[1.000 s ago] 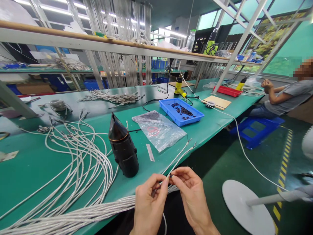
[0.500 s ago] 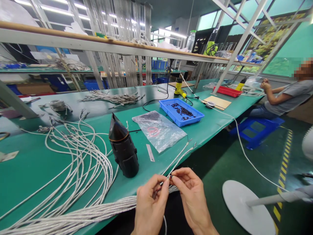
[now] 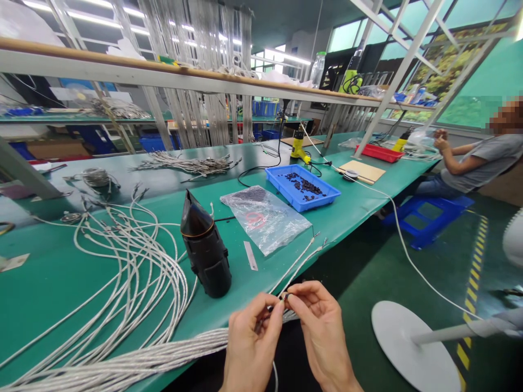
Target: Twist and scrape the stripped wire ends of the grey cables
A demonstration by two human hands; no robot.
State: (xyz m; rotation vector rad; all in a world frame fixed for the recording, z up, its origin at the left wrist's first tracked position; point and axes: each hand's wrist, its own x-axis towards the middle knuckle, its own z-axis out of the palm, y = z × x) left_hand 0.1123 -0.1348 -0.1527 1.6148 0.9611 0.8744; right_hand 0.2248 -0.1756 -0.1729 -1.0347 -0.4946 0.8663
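My left hand [image 3: 252, 338] is closed in a pinch on the end of a white cable, most of which my fingers hide. Fingertip to fingertip with it, my right hand [image 3: 322, 330] pinches a small black piece [image 3: 286, 296] at the cable's end. A thick bundle of white braided cables [image 3: 163, 355] runs along the table edge from the left and passes behind my hands. Two cable ends [image 3: 300, 259] stick out beyond my fingers over the green table [image 3: 241, 294].
A black upright heat gun [image 3: 207, 250] stands left of my hands. Beyond lie a short ruler [image 3: 250, 255], a clear plastic bag [image 3: 269, 223] and a blue tray [image 3: 302, 206] of small black pieces. Loose cables [image 3: 134, 261] spread leftward. A person [image 3: 469, 158] sits far right.
My hands stay almost in place, fingertips together. The small black piece has shifted slightly between them. The seated person's hands have moved a little.
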